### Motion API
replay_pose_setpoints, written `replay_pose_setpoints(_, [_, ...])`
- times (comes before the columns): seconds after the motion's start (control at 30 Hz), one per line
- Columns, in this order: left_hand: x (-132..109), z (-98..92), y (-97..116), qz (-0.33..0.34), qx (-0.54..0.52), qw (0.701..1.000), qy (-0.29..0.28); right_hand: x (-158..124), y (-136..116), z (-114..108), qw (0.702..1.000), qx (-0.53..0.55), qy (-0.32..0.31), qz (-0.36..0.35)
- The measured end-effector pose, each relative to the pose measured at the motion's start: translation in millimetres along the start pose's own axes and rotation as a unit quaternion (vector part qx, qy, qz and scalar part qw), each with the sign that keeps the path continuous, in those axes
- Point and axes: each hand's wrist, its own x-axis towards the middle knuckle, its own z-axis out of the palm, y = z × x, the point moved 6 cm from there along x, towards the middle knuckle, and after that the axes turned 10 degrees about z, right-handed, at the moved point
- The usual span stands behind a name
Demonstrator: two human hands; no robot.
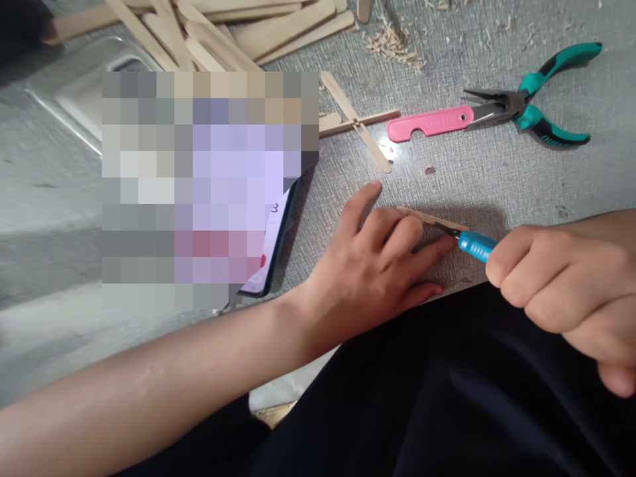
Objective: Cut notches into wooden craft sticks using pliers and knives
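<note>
A wooden popsicle stick (450, 220) lies on the table near its front edge, partly covered by my fingers. My left hand (380, 255) rests over it, bent fingers pinning it down while the thumb points away. My right hand (561, 285) is wrapped around the blue handle of a craft knife (474, 245). The knife's dark blade meets the stick just beside my left fingers. Beyond my left hand, two popsicle sticks cross in an X, the upper crossing stick (372, 149) lying over a narrower one (380, 120).
A pink folding knife (430, 124) touches green-handled long-nose pliers (517, 103) at the right. Popsicle sticks (283, 30) are heaped at the back, near wood shavings (392, 46). A partly blurred phone (258, 281) and a clear plastic container (84, 86) are at the left.
</note>
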Motion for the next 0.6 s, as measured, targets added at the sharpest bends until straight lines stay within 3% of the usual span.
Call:
replay_pose_setpoints(0.07, [-0.1, 0.1, -0.3, -0.005, -0.001, 1.0, -0.006, 8.3, -1.0, -12.4, 0.998, 0.061, -0.001, -0.008])
replay_pose_setpoints(0.2, [-0.1, 1.1, -1.2, -0.011, 0.005, 1.0, -0.023, 14.3, 4.4, -18.6, 0.996, 0.064, -0.044, 0.047])
replay_pose_setpoints(0.43, [1.1, -2.9, -0.3, -0.01, 0.016, 0.999, -0.031, 8.4, 8.3, -16.8, 0.99, 0.141, -0.006, -0.014])
replay_pose_setpoints(0.6, [0.4, -5.9, 0.2, -0.023, 0.008, 0.999, -0.028, 6.4, 5.3, -18.2, 0.988, 0.135, 0.045, 0.061])
